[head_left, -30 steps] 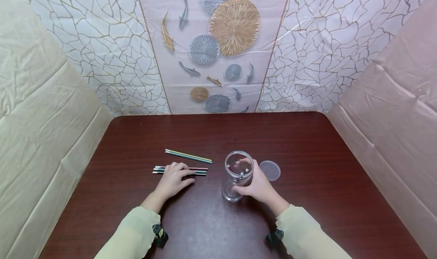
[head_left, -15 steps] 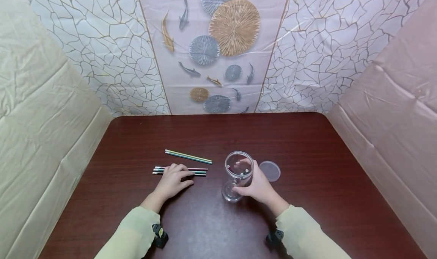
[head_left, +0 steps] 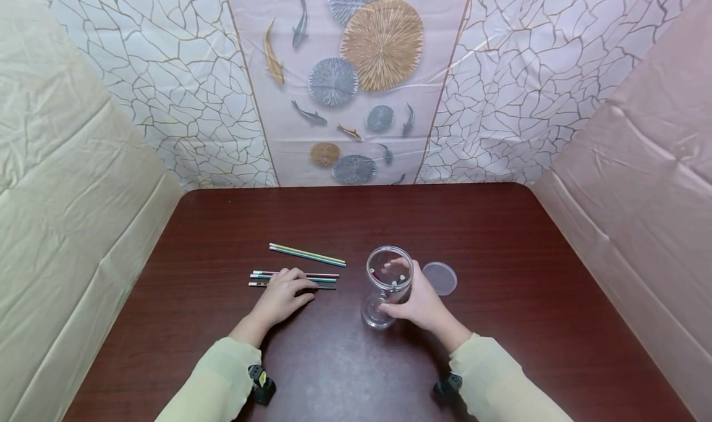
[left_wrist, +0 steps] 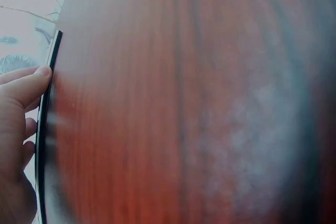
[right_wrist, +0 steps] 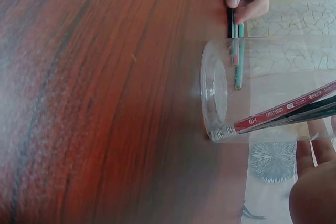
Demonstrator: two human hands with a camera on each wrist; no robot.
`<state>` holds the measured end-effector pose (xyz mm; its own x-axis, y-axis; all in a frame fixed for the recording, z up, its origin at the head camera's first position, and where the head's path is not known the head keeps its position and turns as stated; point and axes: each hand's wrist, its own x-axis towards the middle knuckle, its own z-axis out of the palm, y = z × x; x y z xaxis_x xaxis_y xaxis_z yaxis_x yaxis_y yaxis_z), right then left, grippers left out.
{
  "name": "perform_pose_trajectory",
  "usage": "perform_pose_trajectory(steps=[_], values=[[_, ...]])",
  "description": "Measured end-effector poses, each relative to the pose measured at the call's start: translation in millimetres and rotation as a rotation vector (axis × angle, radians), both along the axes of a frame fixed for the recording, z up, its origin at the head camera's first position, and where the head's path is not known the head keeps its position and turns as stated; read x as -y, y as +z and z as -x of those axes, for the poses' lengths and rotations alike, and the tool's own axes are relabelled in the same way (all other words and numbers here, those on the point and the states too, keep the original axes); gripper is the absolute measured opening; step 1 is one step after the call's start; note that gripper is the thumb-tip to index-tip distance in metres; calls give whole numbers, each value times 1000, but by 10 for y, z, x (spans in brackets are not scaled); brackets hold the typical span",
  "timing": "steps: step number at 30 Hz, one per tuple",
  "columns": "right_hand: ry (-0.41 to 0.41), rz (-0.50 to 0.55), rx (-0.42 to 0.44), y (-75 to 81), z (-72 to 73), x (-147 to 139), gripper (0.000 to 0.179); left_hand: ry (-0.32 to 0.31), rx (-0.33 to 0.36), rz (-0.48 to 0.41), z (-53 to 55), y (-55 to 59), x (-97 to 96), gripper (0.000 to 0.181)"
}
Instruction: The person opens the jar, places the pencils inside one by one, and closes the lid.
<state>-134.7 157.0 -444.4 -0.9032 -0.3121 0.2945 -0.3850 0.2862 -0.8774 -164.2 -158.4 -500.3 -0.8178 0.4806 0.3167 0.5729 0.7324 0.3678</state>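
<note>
My left hand pinches a black pencil between thumb and fingers, low over the table; in the head view its middle is hidden under the hand. A red pencil and a green pencil lie just beyond it. My right hand grips the side of a clear plastic jar, which stands upright with its mouth uncovered. Inside the jar lean a red pencil and dark pencils, eraser ends showing at the mouth in the head view.
A yellow and a blue-green pencil lie side by side farther back on the dark red wooden table. A round translucent lid lies right of the jar. Patterned cloth hangs along the table's back edge.
The black pencil has shifted slightly toward me, away from the red and green ones, with my left hand's fingers on it. My right hand and the jar have not moved.
</note>
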Motion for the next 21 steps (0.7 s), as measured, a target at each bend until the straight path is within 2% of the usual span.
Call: perform_pose_trajectory(steps=[4, 10, 15, 21], values=[[1, -4, 5, 12, -9, -3, 80, -12, 31, -28, 6, -8, -13, 23], [3, -6, 8, 14, -9, -3, 80, -29, 69, -56, 13, -30, -8, 16], [-1, -9, 2, 8, 0, -2, 80, -28, 76, -57, 11, -27, -7, 16], [-7, -17, -9, 11, -7, -3, 80, -12, 123, -53, 5, -27, -12, 16]])
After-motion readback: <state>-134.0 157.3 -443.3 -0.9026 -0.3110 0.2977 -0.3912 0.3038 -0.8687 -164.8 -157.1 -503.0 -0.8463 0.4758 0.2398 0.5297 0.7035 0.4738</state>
